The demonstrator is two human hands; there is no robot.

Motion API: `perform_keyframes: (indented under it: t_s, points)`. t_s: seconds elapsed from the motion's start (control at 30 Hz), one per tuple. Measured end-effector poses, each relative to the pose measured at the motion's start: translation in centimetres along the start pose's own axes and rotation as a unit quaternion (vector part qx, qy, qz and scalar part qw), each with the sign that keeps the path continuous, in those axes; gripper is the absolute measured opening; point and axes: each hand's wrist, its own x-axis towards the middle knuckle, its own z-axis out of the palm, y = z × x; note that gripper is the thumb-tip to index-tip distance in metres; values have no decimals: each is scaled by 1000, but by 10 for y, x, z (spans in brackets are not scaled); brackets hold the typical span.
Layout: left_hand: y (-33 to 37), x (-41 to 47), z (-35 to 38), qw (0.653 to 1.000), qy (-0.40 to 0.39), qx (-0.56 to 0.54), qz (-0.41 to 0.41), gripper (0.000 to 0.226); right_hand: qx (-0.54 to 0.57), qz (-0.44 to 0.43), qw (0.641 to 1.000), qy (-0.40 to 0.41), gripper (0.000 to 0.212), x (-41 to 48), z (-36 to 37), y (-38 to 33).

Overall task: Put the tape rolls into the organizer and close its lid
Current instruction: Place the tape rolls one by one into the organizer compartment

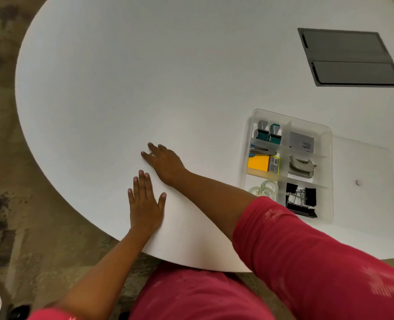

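A clear plastic organizer (329, 144) with several compartments lies on the white table, right of centre. Clear tape rolls (264, 189) sit in its near left compartment. Its transparent lid (364, 181), with a small round knob, lies flat on the table just right of the organizer. My left hand (145, 204) rests flat near the table's front edge, fingers apart, holding nothing. My right hand (164, 161) lies palm down just beyond it, well left of the organizer, also holding nothing. My red sleeve covers the organizer's near left corner.
The other compartments hold stamps (266, 132), a stapler, a yellow box (259, 163), a card box (301, 142), a hole punch (301, 166) and black binder clips (301, 198). A dark recessed panel (350, 57) sits at the table's far right. The table's round edge (52, 167) curves on the left.
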Motion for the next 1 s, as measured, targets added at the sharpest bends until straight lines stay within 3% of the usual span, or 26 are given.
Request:
perform_keyframes:
  t_s: [0.17, 0.37, 0.47, 0.6, 0.77, 0.9, 1.0]
  points:
    - [0, -1, 0, 1000, 0, 1, -3, 74, -16, -32, 998, 52, 44, -8, 6, 2]
    - [1, -2, 0, 1000, 1, -4, -1, 75, 82, 15, 988, 130, 57, -36, -5, 8]
    - [0, -2, 0, 1000, -5, -2, -3, 75, 128, 53, 975, 176, 62, -65, -14, 15]
    - [1, -2, -1, 1000, -11, -6, 2, 76, 171, 113, 947, 245, 53, -116, -21, 38]
    - [3, -1, -5, 999, -31, -12, -3, 76, 204, 263, 887, 321, 51, -174, -14, 75]
    - [7, -2, -9, 999, -47, -20, -5, 76, 233, 346, 849, 324, 53, -205, -3, 103]
    - [11, 0, -15, 997, -74, -12, -13, 77, 248, 356, 858, 275, 50, -214, 5, 116]
